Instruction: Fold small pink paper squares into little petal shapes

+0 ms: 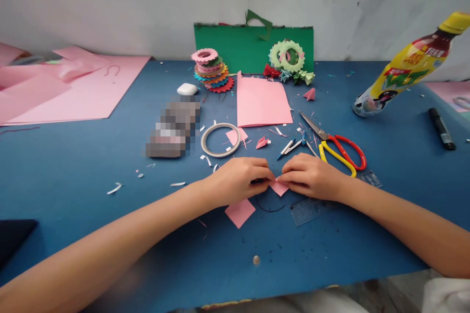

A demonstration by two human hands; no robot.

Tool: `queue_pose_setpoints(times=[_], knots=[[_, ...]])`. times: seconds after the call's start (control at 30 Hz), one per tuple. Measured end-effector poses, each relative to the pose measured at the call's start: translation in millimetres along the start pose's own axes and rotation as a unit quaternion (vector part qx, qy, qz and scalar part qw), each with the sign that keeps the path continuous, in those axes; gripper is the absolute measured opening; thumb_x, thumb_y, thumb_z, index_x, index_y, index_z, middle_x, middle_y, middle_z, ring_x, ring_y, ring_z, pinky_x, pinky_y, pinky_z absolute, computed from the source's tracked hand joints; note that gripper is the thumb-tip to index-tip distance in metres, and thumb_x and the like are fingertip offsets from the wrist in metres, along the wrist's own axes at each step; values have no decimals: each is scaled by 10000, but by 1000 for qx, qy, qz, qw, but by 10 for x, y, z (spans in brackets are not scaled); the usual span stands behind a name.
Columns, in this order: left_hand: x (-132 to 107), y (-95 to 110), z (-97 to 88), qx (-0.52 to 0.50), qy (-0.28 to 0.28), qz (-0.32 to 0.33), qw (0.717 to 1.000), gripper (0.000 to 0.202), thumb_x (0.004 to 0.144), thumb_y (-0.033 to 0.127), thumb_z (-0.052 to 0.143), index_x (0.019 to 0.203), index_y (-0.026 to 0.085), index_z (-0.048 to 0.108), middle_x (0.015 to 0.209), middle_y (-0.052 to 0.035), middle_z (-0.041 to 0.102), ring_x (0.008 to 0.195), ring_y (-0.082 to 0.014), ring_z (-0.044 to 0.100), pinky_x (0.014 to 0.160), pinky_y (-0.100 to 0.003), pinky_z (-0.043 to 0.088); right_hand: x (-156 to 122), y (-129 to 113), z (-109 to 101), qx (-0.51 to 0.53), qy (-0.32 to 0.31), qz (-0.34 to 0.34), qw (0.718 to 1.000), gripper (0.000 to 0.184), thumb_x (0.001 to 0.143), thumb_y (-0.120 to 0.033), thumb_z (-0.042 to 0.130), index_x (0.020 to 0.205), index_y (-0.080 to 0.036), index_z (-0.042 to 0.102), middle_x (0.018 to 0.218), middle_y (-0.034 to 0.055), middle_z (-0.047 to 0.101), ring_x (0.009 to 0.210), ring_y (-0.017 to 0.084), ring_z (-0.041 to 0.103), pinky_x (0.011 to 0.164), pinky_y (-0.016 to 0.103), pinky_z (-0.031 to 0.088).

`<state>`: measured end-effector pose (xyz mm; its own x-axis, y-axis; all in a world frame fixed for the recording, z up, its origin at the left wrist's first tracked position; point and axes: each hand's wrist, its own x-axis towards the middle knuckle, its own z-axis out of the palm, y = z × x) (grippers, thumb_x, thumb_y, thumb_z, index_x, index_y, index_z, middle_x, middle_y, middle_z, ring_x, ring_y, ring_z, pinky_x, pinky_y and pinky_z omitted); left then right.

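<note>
My left hand [240,179] and my right hand [310,176] meet at the middle of the blue table [73,190], both pinching a small pink paper piece [279,188] pressed flat on the surface. The fingers of both hands are closed together on it. A pink paper square [240,212] lies just below my left hand. A clear plastic ruler [312,208] lies under my right wrist.
Red-and-yellow scissors [336,149], a compass [293,145], a tape ring [220,140] and a pink sheet [261,101] lie behind the hands. A stack of paper rosettes [212,71], green card [235,46], a yellow bottle [407,66], a black marker [441,128] and large pink sheets [73,88] stand farther out.
</note>
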<state>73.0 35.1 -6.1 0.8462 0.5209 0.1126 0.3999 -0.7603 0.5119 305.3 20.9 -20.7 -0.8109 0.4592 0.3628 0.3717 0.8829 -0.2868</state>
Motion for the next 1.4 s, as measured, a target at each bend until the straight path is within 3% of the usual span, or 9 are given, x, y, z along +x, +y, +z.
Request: queue_pose_setpoints(times=[0.43, 0.73, 0.9, 1.1, 1.4], knots=[[-7, 18, -93, 187, -42, 144, 971, 299, 935, 195, 373, 894, 144, 665, 853, -73, 639, 739, -165, 571, 653, -285, 459, 28, 26, -39, -44, -31, -54, 997, 211, 925, -206, 440, 898, -161, 644, 901, 61, 647, 806, 151, 561, 755, 304, 436], [-48, -17, -108, 135, -13, 150, 979, 232, 860, 263, 454, 903, 159, 657, 869, -68, 643, 679, -148, 581, 607, -268, 474, 53, 22, -91, -57, -59, -61, 995, 224, 936, -214, 423, 919, -167, 641, 914, 58, 649, 806, 151, 567, 715, 294, 427], [-37, -20, -55, 194, -3, 189, 963, 258, 853, 272, 472, 1010, 136, 624, 853, -80, 615, 694, -174, 569, 631, -305, 474, 49, 11, -111, -58, -67, -52, 995, 257, 944, -223, 400, 917, -171, 651, 925, 63, 643, 814, 146, 564, 749, 290, 437], [-30, 79, -49, 247, -21, 173, 953, 243, 847, 274, 461, 923, 129, 640, 736, -50, 580, 646, -170, 544, 565, -302, 438, 55, -60, -119, -79, -68, -28, 994, 286, 948, -249, 388, 991, -177, 662, 940, 70, 631, 799, 146, 550, 740, 282, 429], [-61, 48, -122, 141, -40, 119, 982, 285, 829, 277, 475, 982, 163, 687, 680, -29, 579, 580, -142, 536, 524, -272, 409, 20, -18, -227, -57, -97, 56, 992, 188, 833, -270, 552, 918, -242, 716, 768, 38, 582, 720, 154, 490, 691, 304, 355]])
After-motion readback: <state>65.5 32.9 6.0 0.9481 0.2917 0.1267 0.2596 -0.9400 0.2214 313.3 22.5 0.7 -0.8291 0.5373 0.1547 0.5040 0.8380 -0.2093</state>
